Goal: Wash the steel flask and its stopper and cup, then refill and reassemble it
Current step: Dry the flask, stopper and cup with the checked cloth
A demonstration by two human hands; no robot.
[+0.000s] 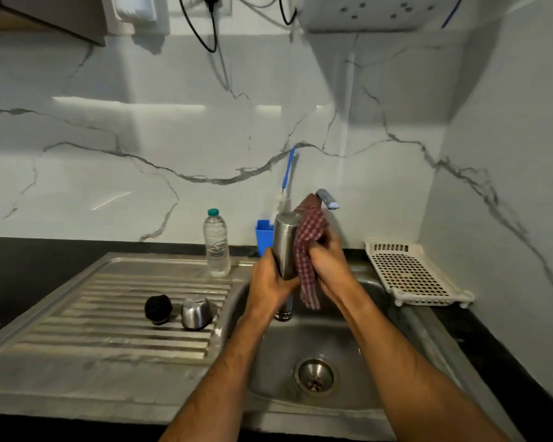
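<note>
1. The steel sink (358, 342) is our landmark: its basin sits low and centre, with a round drain (315, 376) in the floor and nothing else visible lying in the bowl.
2. Left of the basin runs the ribbed drainboard (109, 314), part of the same steel unit.
3. Just right of the sink, a cream perforated tray (412, 274) lies on the dark counter; I can see nothing in it.
4. Above the basin, the steel flask (284, 247) is held nearly upright, long axis vertical, tilted slightly; which end is up is hard to tell.
5. The checked cloth (308, 250) presses against the flask's right side and hangs down below the hands.
6. The left hand (273, 282) grips the flask's lower body, fingers curled round it.
7. The right hand (329, 263) clutches the cloth, fingers bunched on it, against the flask.
8. At the sink's back left edge stands a clear water bottle (217, 247), upright, capped, mostly full.
9. Behind the flask, a blue holder (264, 234) carries a blue-handled brush (288, 170), leaning on the wall.
10. On the drainboard, the steel cup (196, 312) rests mouth down.
11. Just left of the cup, the black stopper (158, 309).
</note>
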